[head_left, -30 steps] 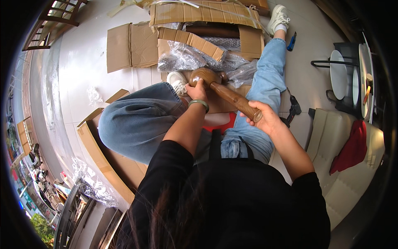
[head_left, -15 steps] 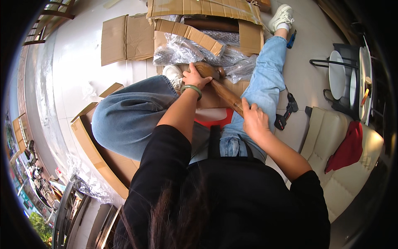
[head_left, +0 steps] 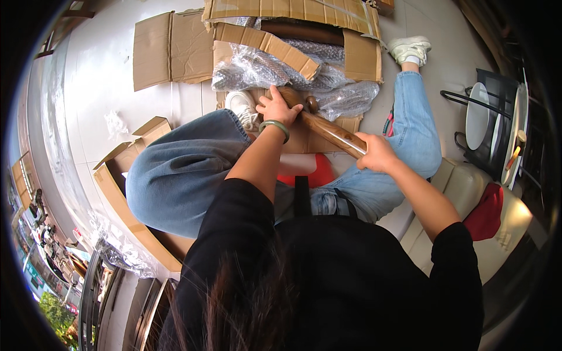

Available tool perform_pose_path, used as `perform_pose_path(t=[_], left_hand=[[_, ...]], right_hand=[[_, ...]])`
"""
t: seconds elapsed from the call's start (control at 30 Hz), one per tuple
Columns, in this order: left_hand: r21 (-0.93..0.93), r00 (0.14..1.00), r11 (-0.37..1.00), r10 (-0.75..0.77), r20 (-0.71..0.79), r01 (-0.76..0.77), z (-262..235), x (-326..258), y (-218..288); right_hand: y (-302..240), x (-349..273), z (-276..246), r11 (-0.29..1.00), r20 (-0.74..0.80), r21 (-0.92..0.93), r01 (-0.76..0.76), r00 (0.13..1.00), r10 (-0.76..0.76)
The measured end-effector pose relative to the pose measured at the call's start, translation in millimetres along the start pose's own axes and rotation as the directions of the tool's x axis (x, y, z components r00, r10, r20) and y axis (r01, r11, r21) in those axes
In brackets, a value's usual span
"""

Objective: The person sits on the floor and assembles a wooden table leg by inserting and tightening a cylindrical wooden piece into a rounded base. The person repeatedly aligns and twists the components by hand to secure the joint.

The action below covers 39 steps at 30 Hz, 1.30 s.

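Wooden leg (head_left: pixel 328 130), long, turned, dark brown, held across the lap of a seated person, slanting from upper left down to lower right. It lies above a flat cardboard sheet (head_left: pixel 304 140) resting on the jeans.

Largest thing near the leg: opened cardboard box (head_left: pixel 293 11) on the floor beyond it, flaps spread, a second dark wooden piece (head_left: pixel 304 30) inside. Between box and leg, a heap of bubble wrap (head_left: pixel 263 67). Left of the leg, well apart, another empty box (head_left: pixel 126 193). Right of the leg, a black stand with white plates (head_left: pixel 483 117).

Left hand (head_left: pixel 276 108): fingers pressed together over the leg's thick upper end, green bangle (head_left: pixel 275 126) on the wrist. Right hand (head_left: pixel 374 153): grip wrapped tight round the lower shaft.

Risks, as judged:
- Polished shaft looks slick; a loosened right grip could let the leg slide toward the floor tiles and dent.
- A small round part (head_left: pixel 312 104) sits just beside the left hand; cannot tell if attached. It could roll off into the wrap.
- A swing of the lower end could reach the plate stand.
- Loose wrap near the shoes is a slip hazard on standing.
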State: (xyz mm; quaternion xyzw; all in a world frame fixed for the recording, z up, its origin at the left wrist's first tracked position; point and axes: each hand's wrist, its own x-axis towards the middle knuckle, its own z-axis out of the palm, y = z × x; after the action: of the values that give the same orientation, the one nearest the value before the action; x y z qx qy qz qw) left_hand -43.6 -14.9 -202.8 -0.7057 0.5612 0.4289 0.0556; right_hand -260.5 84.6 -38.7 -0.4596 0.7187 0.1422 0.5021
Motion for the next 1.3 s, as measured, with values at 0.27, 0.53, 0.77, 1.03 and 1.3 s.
perform_pose_path(t=[0.27, 0.53, 0.77, 1.03, 1.3], left_hand=[[0.023, 0.998, 0.997, -0.068, -0.01, 0.068, 10, 4, 1], [-0.187, 1.0, 0.982, 0.006, -0.03, -0.012, 21, 14, -41], [-0.211, 0.979, 0.965, 0.12, -0.163, -0.153, 30, 16, -59], [-0.287, 0.981, 0.957, -0.018, -0.192, -0.038, 26, -1, -45], [-0.831, 0.911, 0.407, -0.324, 0.257, 0.379, 56, -27, -24]], right_hand=[[38, 25, 1, 0.967, -0.159, 0.233, 0.104, 0.985, -0.068], [29, 19, 25, 0.819, -0.602, 0.479, 0.316, 0.797, 0.045], [23, -6, 63, 0.775, -0.613, 0.516, 0.366, 0.789, 0.035], [25, -24, 71, 0.34, 0.3, 0.91, -0.237, 0.943, -0.144], [1, -16, 130, -0.1, 0.272, 0.944, -0.315, 0.913, -0.304]])
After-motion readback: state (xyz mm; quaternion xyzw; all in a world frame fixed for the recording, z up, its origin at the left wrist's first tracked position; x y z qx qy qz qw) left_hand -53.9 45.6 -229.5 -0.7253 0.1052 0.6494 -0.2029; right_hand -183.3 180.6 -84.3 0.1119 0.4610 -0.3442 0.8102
